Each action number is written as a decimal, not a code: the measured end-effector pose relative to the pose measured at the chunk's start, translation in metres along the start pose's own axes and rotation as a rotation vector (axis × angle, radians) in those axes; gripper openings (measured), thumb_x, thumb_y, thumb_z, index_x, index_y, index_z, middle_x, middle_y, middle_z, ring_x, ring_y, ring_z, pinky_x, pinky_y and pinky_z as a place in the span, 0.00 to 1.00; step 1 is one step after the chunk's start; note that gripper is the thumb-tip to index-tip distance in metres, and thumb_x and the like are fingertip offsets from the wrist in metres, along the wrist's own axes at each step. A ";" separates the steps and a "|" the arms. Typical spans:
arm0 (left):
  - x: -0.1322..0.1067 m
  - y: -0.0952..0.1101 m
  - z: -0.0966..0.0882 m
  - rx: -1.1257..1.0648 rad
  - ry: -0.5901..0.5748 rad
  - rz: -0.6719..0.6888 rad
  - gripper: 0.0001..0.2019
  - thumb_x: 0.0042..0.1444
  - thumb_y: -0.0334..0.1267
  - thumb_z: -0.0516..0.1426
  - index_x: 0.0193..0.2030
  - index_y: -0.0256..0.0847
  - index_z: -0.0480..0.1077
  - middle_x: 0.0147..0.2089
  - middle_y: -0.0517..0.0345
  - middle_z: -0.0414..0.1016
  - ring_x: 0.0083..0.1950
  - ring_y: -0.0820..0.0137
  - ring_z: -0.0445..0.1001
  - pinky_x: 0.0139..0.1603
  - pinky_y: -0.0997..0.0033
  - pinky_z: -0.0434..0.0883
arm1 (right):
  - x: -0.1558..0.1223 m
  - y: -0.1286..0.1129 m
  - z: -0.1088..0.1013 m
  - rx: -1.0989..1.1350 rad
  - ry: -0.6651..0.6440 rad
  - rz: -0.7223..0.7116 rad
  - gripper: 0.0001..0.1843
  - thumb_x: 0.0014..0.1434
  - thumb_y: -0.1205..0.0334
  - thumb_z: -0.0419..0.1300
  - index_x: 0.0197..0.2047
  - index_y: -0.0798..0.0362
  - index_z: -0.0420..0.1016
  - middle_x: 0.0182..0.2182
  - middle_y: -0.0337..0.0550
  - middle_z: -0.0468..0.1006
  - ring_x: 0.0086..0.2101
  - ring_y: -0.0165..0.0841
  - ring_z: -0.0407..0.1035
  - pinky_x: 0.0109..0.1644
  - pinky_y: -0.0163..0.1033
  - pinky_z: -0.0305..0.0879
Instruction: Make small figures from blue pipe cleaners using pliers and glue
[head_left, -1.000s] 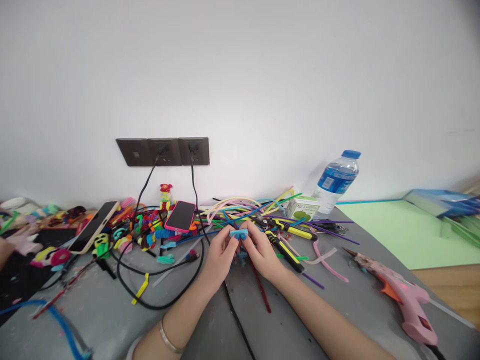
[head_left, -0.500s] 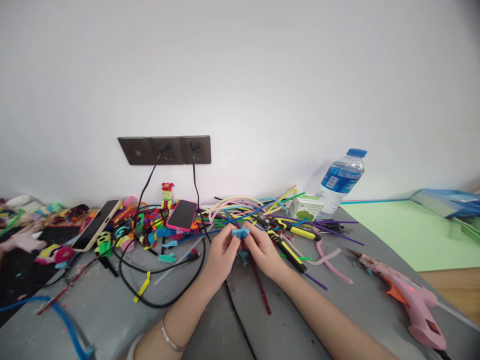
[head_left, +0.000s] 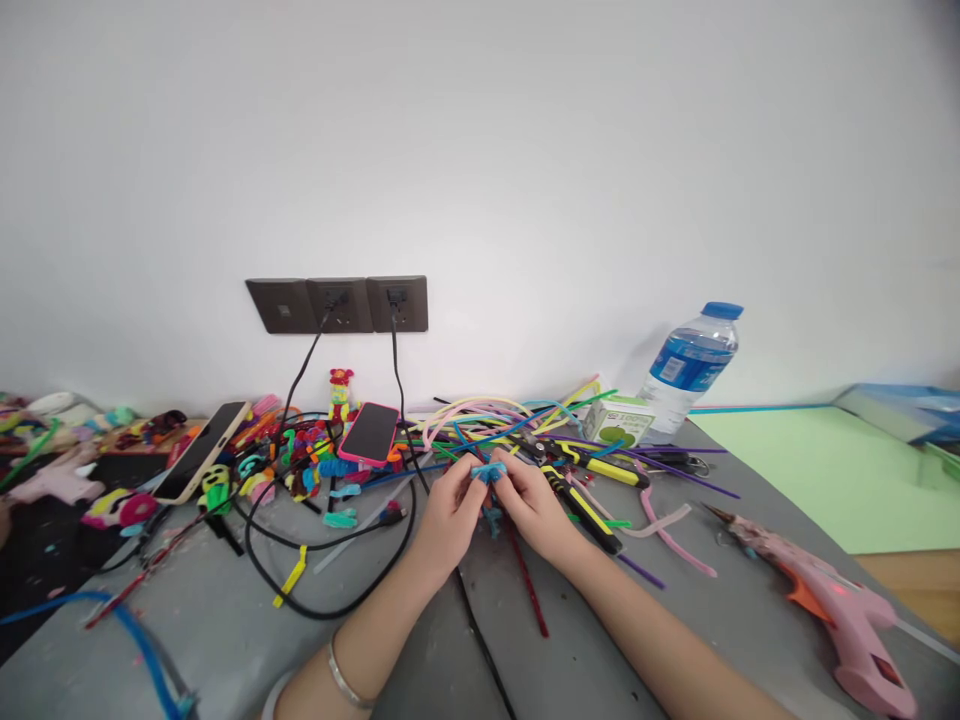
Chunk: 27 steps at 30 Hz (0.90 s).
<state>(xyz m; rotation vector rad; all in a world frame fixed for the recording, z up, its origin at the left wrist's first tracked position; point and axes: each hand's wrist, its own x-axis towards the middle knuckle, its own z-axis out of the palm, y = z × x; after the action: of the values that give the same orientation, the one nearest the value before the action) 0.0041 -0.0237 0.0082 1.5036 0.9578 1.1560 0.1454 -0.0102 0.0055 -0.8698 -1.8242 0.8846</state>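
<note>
Both my hands meet over the middle of the grey table (head_left: 570,650). My left hand (head_left: 448,520) and my right hand (head_left: 534,508) pinch a small blue pipe-cleaner bow (head_left: 489,472) between their fingertips. A blue stem hangs below the bow between the hands. A silver bracelet sits on my left wrist. A dark red pipe cleaner (head_left: 529,590) lies on the table under my right hand.
A heap of coloured pipe cleaners (head_left: 495,420) and yellow-black pliers (head_left: 581,505) lie behind the hands. A pink glue gun (head_left: 832,605) lies at right, a water bottle (head_left: 694,365) by the wall. Two phones (head_left: 367,432) and black cables (head_left: 330,560) sit at left.
The hands with the bow have tilted it slightly lower and closer together. The view has shifted a little, so everything sits slightly to the right.
</note>
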 end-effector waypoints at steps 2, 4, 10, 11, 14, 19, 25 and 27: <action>0.000 0.000 -0.001 0.003 -0.012 0.004 0.11 0.63 0.43 0.50 0.32 0.40 0.62 0.27 0.63 0.61 0.28 0.74 0.60 0.31 0.73 0.59 | 0.000 0.000 0.000 0.001 0.002 -0.002 0.18 0.69 0.53 0.46 0.28 0.50 0.58 0.23 0.34 0.64 0.25 0.29 0.59 0.31 0.35 0.54; 0.000 0.000 -0.002 0.013 -0.032 0.011 0.12 0.64 0.43 0.49 0.31 0.40 0.61 0.27 0.63 0.61 0.28 0.74 0.60 0.31 0.73 0.59 | 0.000 -0.001 0.000 0.004 0.001 -0.005 0.18 0.69 0.54 0.46 0.28 0.50 0.58 0.22 0.34 0.64 0.24 0.29 0.60 0.31 0.35 0.55; -0.001 0.003 -0.005 0.070 -0.073 0.051 0.14 0.65 0.45 0.48 0.31 0.40 0.61 0.27 0.63 0.61 0.29 0.73 0.60 0.32 0.72 0.58 | 0.000 -0.006 0.000 0.017 0.014 0.001 0.19 0.69 0.52 0.46 0.27 0.51 0.59 0.22 0.36 0.66 0.25 0.30 0.61 0.31 0.36 0.56; -0.001 0.004 -0.006 0.078 -0.073 0.056 0.14 0.65 0.45 0.48 0.30 0.40 0.60 0.27 0.63 0.61 0.29 0.73 0.60 0.32 0.72 0.58 | 0.000 -0.007 0.000 0.030 0.011 0.005 0.20 0.69 0.51 0.47 0.27 0.51 0.60 0.22 0.36 0.67 0.25 0.30 0.62 0.31 0.36 0.56; -0.001 0.007 -0.006 0.094 -0.072 0.068 0.16 0.65 0.46 0.48 0.29 0.41 0.59 0.26 0.63 0.60 0.29 0.72 0.59 0.32 0.71 0.57 | 0.001 -0.009 0.001 0.101 -0.004 0.027 0.22 0.68 0.46 0.47 0.27 0.51 0.61 0.22 0.37 0.68 0.24 0.30 0.62 0.31 0.36 0.56; -0.001 0.009 -0.007 0.121 -0.089 0.072 0.19 0.65 0.48 0.47 0.26 0.41 0.56 0.24 0.63 0.57 0.28 0.73 0.56 0.30 0.71 0.54 | 0.003 -0.006 0.000 0.305 -0.069 0.103 0.24 0.65 0.39 0.50 0.27 0.50 0.58 0.18 0.31 0.57 0.19 0.26 0.49 0.24 0.35 0.49; -0.001 0.006 -0.009 0.096 -0.119 0.008 0.20 0.64 0.51 0.47 0.26 0.41 0.54 0.24 0.65 0.51 0.26 0.74 0.50 0.28 0.71 0.50 | 0.004 0.000 -0.003 0.332 -0.149 0.159 0.26 0.64 0.39 0.49 0.25 0.51 0.57 0.17 0.30 0.55 0.20 0.25 0.47 0.25 0.35 0.45; -0.001 0.005 -0.011 0.095 -0.129 -0.003 0.20 0.64 0.52 0.47 0.26 0.41 0.54 0.23 0.65 0.50 0.26 0.74 0.49 0.28 0.70 0.49 | 0.003 0.000 -0.003 0.327 -0.166 0.158 0.26 0.65 0.40 0.48 0.26 0.52 0.59 0.17 0.31 0.56 0.20 0.26 0.47 0.25 0.35 0.45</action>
<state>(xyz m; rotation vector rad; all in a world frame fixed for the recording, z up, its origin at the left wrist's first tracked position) -0.0063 -0.0234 0.0133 1.6317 0.9381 1.0106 0.1472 -0.0072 0.0082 -0.7560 -1.6989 1.3472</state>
